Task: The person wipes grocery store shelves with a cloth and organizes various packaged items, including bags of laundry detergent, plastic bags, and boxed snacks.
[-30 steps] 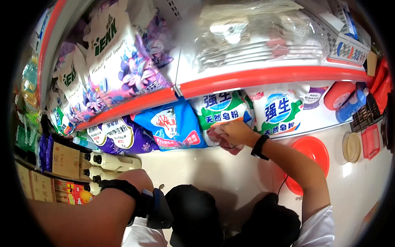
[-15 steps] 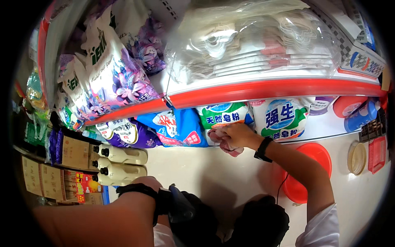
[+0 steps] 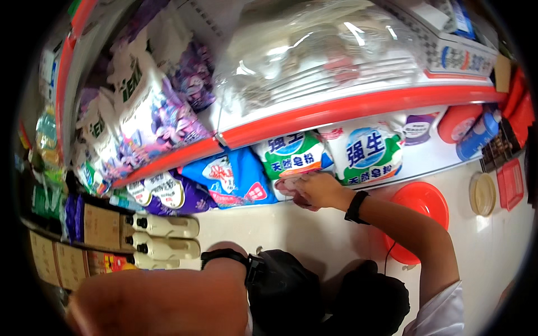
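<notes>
My right hand [image 3: 318, 192] is closed on a crumpled pink cloth [image 3: 290, 185]. The cloth presses against the lower front of a white and green bag of soap powder [image 3: 297, 158] on the bottom shelf. A similar white and green bag [image 3: 367, 154] stands to its right, and a blue detergent bag [image 3: 230, 178] leans on its left. My left hand [image 3: 224, 247] rests low near my knees, mostly hidden by my forearm and a black wrist strap, so its fingers do not show.
A red shelf edge [image 3: 358, 115] runs above the bags; plastic-wrapped stacks [image 3: 319, 61] and purple-white bags [image 3: 151, 101] sit over it. Cream bottles [image 3: 168, 225] lie on the floor at left. A red basin [image 3: 428, 204] and small baskets [image 3: 510, 185] stand at right.
The pink cloth has moved up from the shelf's lower edge onto the bag's front. My left forearm has shifted right, and the whole view has tilted slightly.
</notes>
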A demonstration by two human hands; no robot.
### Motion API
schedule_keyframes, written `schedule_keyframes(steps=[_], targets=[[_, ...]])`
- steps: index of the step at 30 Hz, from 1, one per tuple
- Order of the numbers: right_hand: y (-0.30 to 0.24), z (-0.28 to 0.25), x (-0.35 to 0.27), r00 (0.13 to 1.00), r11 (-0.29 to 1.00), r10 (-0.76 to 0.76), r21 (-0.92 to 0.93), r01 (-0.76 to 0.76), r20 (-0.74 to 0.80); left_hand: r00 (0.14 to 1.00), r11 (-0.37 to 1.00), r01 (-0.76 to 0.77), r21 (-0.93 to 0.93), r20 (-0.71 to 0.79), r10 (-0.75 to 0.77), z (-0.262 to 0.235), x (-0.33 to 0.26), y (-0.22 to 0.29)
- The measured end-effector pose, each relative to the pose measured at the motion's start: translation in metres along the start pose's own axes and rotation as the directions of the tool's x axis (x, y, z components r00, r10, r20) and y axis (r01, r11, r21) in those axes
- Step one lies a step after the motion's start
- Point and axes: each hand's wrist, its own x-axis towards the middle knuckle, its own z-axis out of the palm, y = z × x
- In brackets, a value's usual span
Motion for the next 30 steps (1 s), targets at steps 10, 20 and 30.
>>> schedule_keyframes(steps=[10,20,30], targets=[[0.062,0.074,-0.012,0.849,0.879,-0.283,-0.475,0.043,-0.446,0.451,0.361,0.571,0.738,0.086,-0.888,-0.029,-0.138,-0.091],[0.043,0.016,0.039,0.765,0.999,0.039,0.046,-0.013,-0.643,0.042,0.055,0.75,0.659,0.035,-0.999,-0.016,-0.153,-0.079],[0.065,0.068,-0.014,0.838,0.916,-0.366,-0.319,0.246,-0.405,-0.105,0.134,0.595,0.793,0.241,-0.965,-0.025,-0.139,-0.098]])
